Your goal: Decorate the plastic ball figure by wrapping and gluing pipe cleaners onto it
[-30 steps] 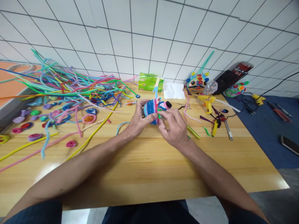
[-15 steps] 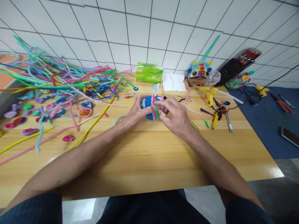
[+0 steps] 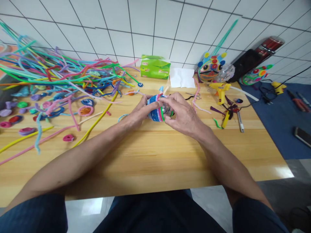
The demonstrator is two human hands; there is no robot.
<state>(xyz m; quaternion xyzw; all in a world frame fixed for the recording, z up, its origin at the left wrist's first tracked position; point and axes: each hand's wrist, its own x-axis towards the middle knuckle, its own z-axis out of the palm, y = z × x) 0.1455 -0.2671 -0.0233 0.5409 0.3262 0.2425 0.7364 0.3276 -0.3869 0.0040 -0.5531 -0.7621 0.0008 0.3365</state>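
Observation:
Between my hands is a clear plastic bottle [image 3: 155, 114] lying on its side, wound with blue, pink and green pipe cleaners. My left hand [image 3: 143, 110] is closed around its blue-wrapped end, thumb along the top. My right hand [image 3: 181, 113] grips the other end, its fingertips at the pink and green bands. Bare see-through plastic shows under the right fingers. A small light-blue piece [image 3: 161, 88] sticks up behind the bottle. The far side of the bottle and some right fingertips are hidden.
A heap of colourful pipe cleaners [image 3: 80, 77] and coiled pieces covers the left side. Behind stand a green tissue pack [image 3: 155, 68] and white paper [image 3: 182, 78]. To the right are a yellow glue gun [image 3: 220, 91], a decorated bottle figure [image 3: 211, 68], a pen [image 3: 240, 121] and a phone [image 3: 302, 136].
My right hand has shifted slightly on the bottle, and more of the clear plastic and green band shows beneath its fingers. My left hand keeps its hold. The camera view has moved a little.

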